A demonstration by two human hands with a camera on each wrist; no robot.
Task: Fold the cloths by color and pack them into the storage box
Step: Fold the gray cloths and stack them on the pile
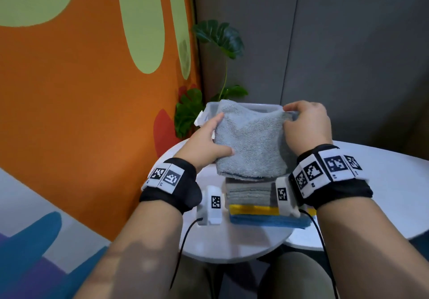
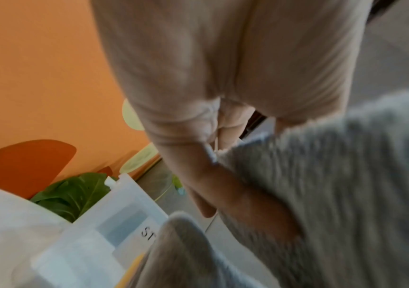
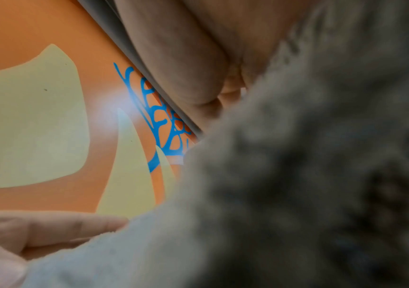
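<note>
Both hands hold a folded grey cloth [image 1: 250,140] in the air, tilted over the near rim of a clear plastic storage box [image 1: 262,107]. My left hand [image 1: 209,143] grips its left edge, thumb on top and fingers underneath. My right hand [image 1: 306,124] pinches the upper right corner. Below the cloth lies a stack of folded cloths [image 1: 253,203]: grey ones on top, then yellow, then blue. The left wrist view shows the grey cloth [image 2: 334,175] against my palm and the clear box [image 2: 114,220] below. Blurred grey cloth [image 3: 297,185] fills the right wrist view.
The stack and box sit on a small round white table [image 1: 232,243]; a second white table [image 1: 383,182] adjoins on the right. A leafy green plant [image 1: 218,41] stands behind the box. An orange patterned wall [image 1: 92,89] is on the left, grey panels on the right.
</note>
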